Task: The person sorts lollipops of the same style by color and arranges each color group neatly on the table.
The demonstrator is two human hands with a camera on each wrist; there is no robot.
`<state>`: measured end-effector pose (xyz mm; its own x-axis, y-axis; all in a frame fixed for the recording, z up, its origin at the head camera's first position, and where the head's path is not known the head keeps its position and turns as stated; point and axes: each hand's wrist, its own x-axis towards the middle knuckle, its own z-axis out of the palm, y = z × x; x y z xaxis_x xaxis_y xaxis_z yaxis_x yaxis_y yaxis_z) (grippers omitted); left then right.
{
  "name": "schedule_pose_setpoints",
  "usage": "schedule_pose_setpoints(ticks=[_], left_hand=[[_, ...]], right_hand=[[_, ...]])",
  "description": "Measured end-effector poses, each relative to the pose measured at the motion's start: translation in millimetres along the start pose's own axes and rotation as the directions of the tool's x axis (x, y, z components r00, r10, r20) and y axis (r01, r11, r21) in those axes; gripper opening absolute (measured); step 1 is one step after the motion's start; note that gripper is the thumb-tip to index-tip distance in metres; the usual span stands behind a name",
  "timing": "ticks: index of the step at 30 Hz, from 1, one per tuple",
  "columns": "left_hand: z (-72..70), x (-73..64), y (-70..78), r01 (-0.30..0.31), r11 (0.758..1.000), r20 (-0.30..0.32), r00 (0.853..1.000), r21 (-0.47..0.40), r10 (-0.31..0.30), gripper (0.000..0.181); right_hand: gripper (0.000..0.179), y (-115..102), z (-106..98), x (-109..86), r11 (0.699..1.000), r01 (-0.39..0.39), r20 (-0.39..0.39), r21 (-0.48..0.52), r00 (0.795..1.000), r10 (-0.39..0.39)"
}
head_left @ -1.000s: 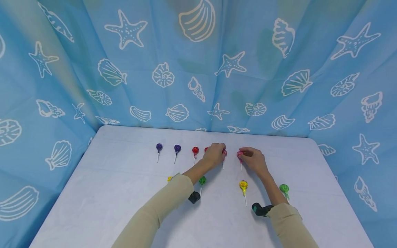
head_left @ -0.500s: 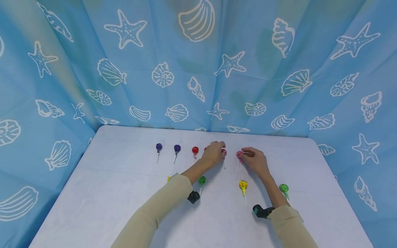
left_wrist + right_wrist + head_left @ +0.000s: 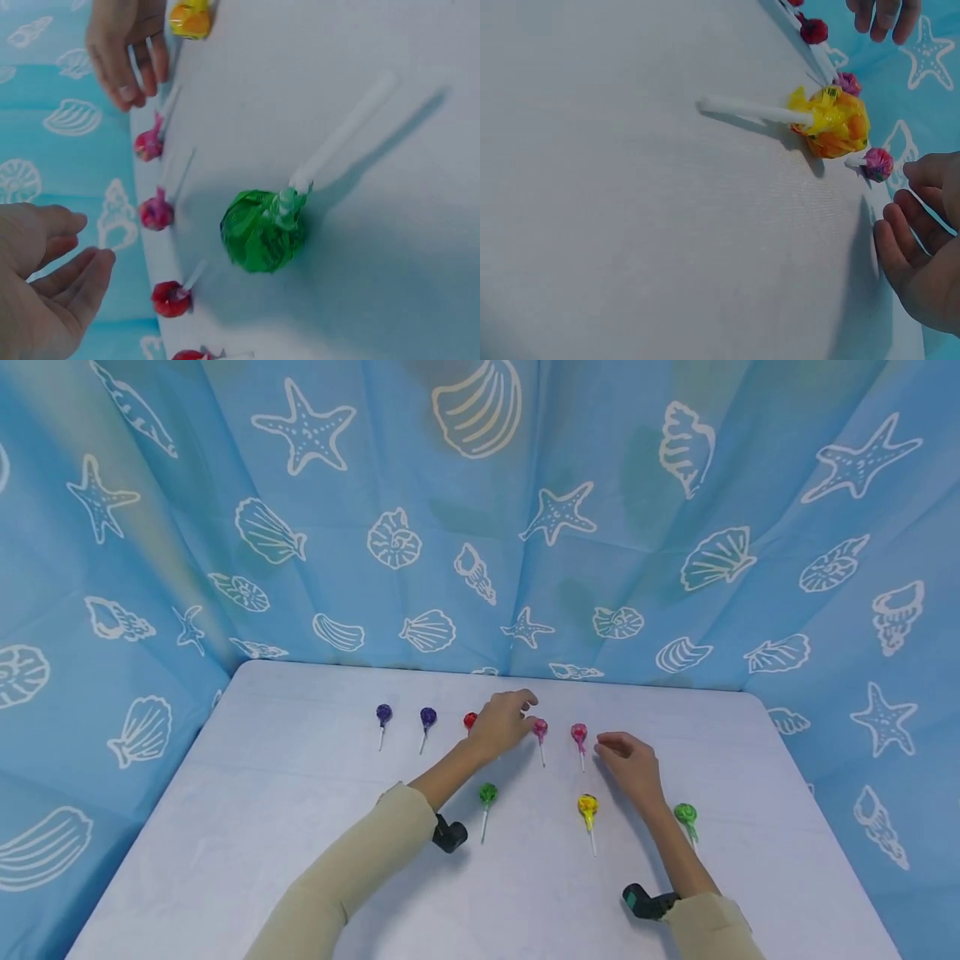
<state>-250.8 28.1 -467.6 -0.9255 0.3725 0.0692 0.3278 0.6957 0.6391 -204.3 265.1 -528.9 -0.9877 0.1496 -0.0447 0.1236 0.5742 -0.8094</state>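
One pink lollipop (image 3: pixel 541 729) and another pink lollipop (image 3: pixel 579 734) are lying on the desk (image 3: pixel 300 777) between the left hand (image 3: pixel 501 722) and right hand (image 3: pixel 632 770); both hands are holding nothing, thumbs and fingers parting. Each is probably weighing little, its hard head wearing slippery wrapping, so pinching the ball gently should be beating gripping the thin, stiff stick (image 3: pixel 543 756).

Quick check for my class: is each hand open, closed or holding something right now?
Left hand: open, holding nothing.
Right hand: open, holding nothing.
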Motion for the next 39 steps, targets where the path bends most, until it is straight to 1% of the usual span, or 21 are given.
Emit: schedule_pose_setpoints(ticks=[3, 7, 10, 12, 16, 19, 23, 26, 32, 34, 37, 39], left_hand=[[-6.8, -7.0, -4.6, -0.004, 1.000, -0.012, 1.000, -0.014, 0.004, 0.029], [-17.4, -21.6, -9.6, -0.013, 1.000, -0.008, 1.000, -0.016, 0.013, 0.025], [-25.4, -33.1, -15.8, -0.020, 1.000, 0.013, 1.000, -0.023, 0.020, 0.024], [-30.6, -40.3, -22.1, -0.038, 0.999, 0.030, 0.999, -0.033, 0.039, 0.023], [-43.0, -56.2, -36.5, -0.063, 0.995, 0.084, 0.994, -0.078, 0.069, 0.024], [-53.3, -69.6, -46.0, -0.059, 0.993, 0.113, 0.991, -0.102, 0.070, 0.025], [-62.4, -86.6, -59.0, -0.040, 0.993, 0.123, 0.991, -0.113, 0.054, 0.027], [-65.9, -99.4, -68.9, -0.013, 0.991, 0.138, 0.990, -0.131, 0.031, 0.030], [-68.7, -126.4, -87.3, 0.051, 0.987, 0.174, 0.984, -0.153, -0.024, 0.034], [-69.0, -135.5, -92.8, 0.067, 0.986, 0.176, 0.984, -0.155, -0.039, 0.037], [-68.2, -147.2, -100.5, 0.073, 0.986, 0.163, 0.985, -0.150, -0.048, 0.037], [-66.4, -152.6, -104.6, 0.071, 0.987, 0.150, 0.988, -0.144, -0.050, 0.036]], right_hand=[[0.029, 1, -1, -8.4, 1.000, 0.009, 0.018, 0.001, 1.000, -0.009], [0.028, 3, -3, -21.6, 0.999, 0.044, 0.029, 0.004, 0.999, -0.044], [0.027, 5, -3, -32.4, 0.998, 0.065, 0.027, -0.006, 0.998, -0.065], [0.025, 6, -2, -39.2, 0.997, 0.077, 0.029, -0.019, 0.997, -0.076], [0.024, 9, -3, -52.5, 0.992, 0.120, 0.045, -0.026, 0.992, -0.119], [0.024, 12, -5, -62.0, 0.989, 0.147, 0.066, -0.016, 0.987, -0.145], [0.026, 16, -8, -72.5, 0.986, 0.164, 0.104, 0.016, 0.981, -0.165], [0.027, 18, -9, -77.5, 0.986, 0.165, 0.122, 0.039, 0.978, -0.169], [0.027, 16, -9, -81.3, 0.985, 0.171, 0.131, 0.027, 0.976, -0.173], [0.028, 16, -8, -81.8, 0.983, 0.185, 0.135, 0.019, 0.973, -0.186], [0.029, 17, -7, -82.1, 0.980, 0.201, 0.138, 0.009, 0.970, -0.200], [0.030, 18, -7, -81.8, 0.977, 0.212, 0.137, 0.002, 0.968, -0.210]])
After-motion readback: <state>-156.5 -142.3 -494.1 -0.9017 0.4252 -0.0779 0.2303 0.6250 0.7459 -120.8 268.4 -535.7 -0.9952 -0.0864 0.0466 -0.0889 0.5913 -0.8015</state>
